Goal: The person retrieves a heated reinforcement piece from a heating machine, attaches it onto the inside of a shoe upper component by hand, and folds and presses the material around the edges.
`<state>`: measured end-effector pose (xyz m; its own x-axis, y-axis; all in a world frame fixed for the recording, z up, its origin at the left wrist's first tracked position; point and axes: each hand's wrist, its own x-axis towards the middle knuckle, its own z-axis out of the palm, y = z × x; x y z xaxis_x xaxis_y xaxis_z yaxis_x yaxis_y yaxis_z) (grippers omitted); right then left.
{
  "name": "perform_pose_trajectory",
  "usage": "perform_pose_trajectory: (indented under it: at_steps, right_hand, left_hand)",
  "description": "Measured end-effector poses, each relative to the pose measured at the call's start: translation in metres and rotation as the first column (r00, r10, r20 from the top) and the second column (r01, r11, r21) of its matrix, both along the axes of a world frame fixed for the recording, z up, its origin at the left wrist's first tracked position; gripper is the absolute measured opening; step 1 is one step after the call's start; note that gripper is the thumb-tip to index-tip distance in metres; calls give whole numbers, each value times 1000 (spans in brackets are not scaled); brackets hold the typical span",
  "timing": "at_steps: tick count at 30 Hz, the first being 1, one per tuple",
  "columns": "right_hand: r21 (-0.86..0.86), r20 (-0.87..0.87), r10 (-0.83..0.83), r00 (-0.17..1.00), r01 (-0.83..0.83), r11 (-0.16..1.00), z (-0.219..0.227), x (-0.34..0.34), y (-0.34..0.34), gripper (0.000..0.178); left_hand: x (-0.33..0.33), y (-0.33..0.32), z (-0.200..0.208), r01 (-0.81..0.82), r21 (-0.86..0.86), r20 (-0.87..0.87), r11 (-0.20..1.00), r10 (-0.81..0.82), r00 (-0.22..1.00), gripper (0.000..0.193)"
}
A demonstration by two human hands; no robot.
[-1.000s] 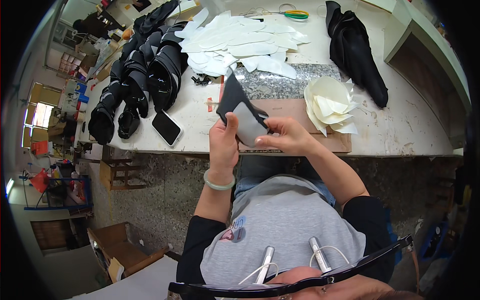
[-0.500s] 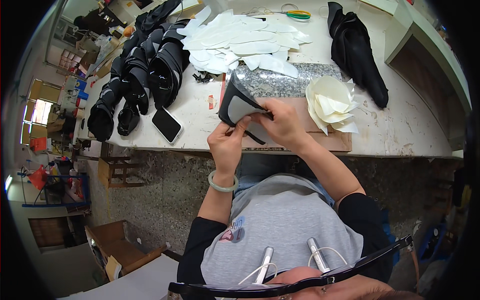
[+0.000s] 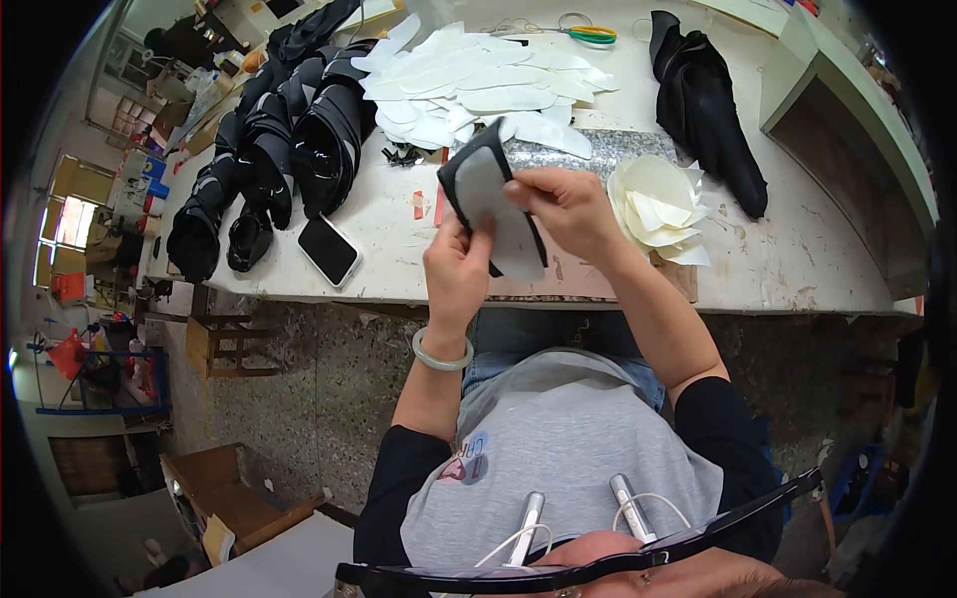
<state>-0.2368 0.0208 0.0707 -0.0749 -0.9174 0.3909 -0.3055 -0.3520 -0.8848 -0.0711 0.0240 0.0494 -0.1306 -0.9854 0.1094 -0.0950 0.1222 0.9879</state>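
Head view: the black piece with a pale grey face (image 3: 482, 184) now shows its long face toward the wearer; half a second ago it is curled and foreshortened. The right hand (image 3: 573, 211) is shifted farther along the right edge. This likely gives access to the full outline for handling or checking. The piece is held above the tabletop (image 3: 748, 274), between the phone (image 3: 329, 249) on the left and the cream stack (image 3: 653, 204) on the right. The left hand (image 3: 459, 264) clamps the near left part, thumb on the grey face. The right hand pinches the right edge between thumb and index finger, its forearm angled in from the near right.
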Motion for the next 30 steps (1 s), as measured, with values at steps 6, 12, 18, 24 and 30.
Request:
perform_pose_trajectory:
  at_steps: [6,12,18,24,30]
  right_hand:
    - [481,-216,332,918,-196,854,8,-2,2,24]
    - [325,-209,353,912,-276,905,20,-3,-4,22]
    - [366,-468,579,668,-449,815,72,-34,-22,23]
    - [161,-703,460,542,-509,846,132,-38,-8,20]
    - [-537,-176,-383,907,238,809,81,-48,-7,42]
  left_hand:
    - [-7,-1,1,-92,-120,-123,989,77,989,18]
    - [-4,-5,3,-20,-60,-326,998,0,945,24]
    - [87,-15,56,278,5,39,960,-278,960,50]
    - [69,-56,59,726,41,108,686,-726,680,50]
    - [-16,6,51,-3,-797,125,604,170,978,19]
